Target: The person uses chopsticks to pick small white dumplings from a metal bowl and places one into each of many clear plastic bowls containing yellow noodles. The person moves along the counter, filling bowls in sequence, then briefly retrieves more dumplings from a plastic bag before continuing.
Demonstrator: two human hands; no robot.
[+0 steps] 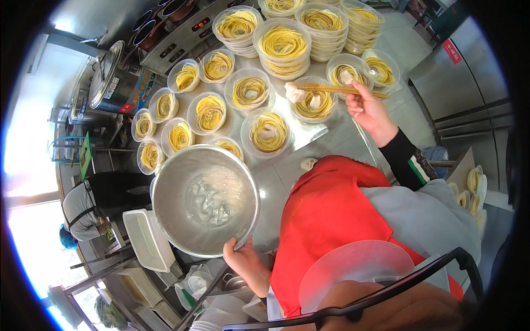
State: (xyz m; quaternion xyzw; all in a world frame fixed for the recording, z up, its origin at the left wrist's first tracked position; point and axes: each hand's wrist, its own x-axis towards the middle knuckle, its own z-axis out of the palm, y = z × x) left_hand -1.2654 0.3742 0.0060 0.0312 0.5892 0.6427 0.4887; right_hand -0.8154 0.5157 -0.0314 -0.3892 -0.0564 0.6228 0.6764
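My left hand (243,260) grips the near rim of a large steel mixing bowl (171,220), which holds white dumplings in a little liquid (208,199). My right hand (369,108) holds long wooden chopsticks (337,89), level and pointing left. Their tips pinch one white dumpling (294,91) above a clear plastic bowl of yellow noodles (314,106). Several more clear noodle bowls (210,112) crowd the steel counter (337,144) around it. Some bowls have a white dumpling on the noodles.
Stacks of filled noodle bowls (282,48) stand at the counter's far end. One loose white dumpling (308,163) lies on the counter. A lidded stockpot (106,77) and pans on a cooker (176,6) are at left. Another person (83,211) bends below left, near a white tray (146,238).
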